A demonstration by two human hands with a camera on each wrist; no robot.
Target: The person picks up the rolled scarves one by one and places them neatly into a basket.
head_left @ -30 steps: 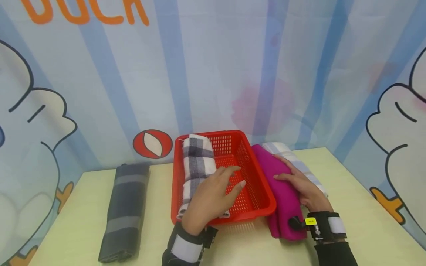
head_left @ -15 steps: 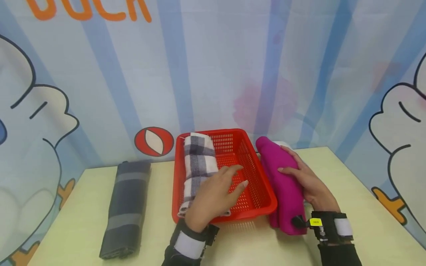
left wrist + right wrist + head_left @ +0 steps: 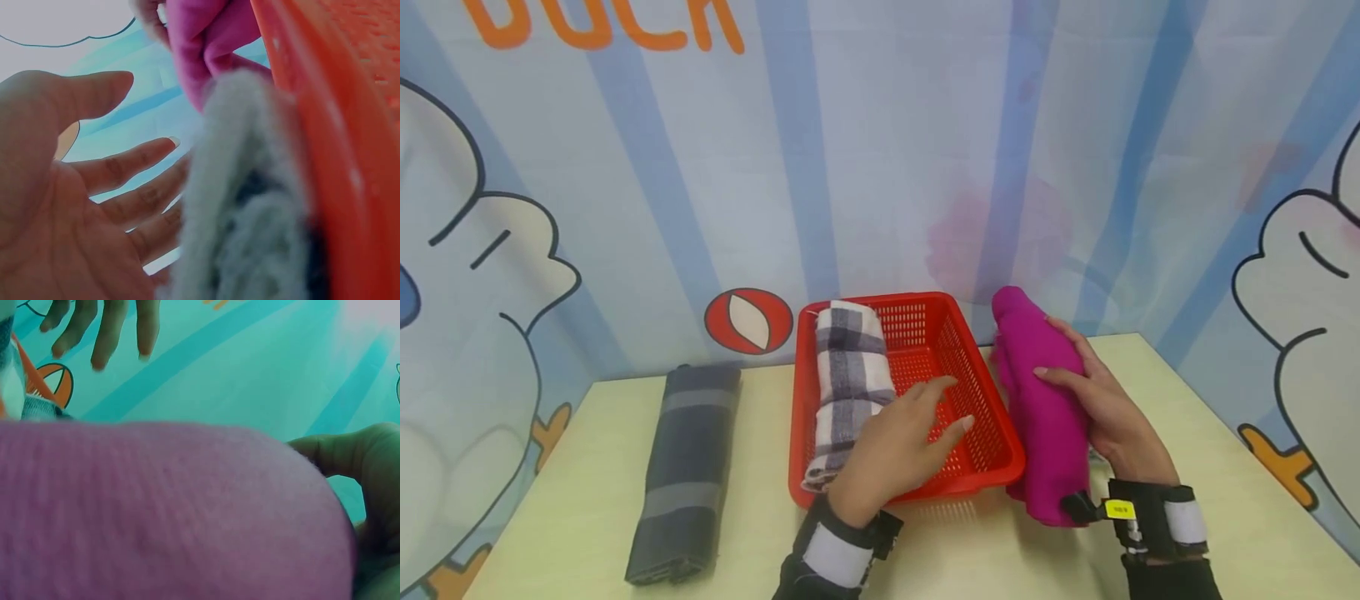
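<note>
My right hand [image 3: 1101,404] grips a rolled magenta cloth [image 3: 1048,417] from its right side, thumb on top. The cloth is tilted, its far end raised, beside the right wall of a red plastic basket [image 3: 1000,433]. In the right wrist view the magenta cloth [image 3: 175,512] fills the lower part. My left hand [image 3: 898,450] hovers over the basket's near side, fingers spread and holding nothing. Under and beyond it, a black-and-white checked cloth roll [image 3: 850,367] lies along the basket's left side. The left wrist view shows my left palm [image 3: 69,212] beside the blurred cloth edge [image 3: 244,187].
A dark grey striped folded cloth [image 3: 685,475] lies on the pale table [image 3: 767,467] to the left of the basket. A pale cloth on the right is almost wholly hidden behind my right hand. A printed curtain [image 3: 887,167] hangs behind the table.
My right hand has lifted the magenta cloth off the table, far end highest, and tilted it, covering the pale striped cloth. My left hand has shifted slightly right.
</note>
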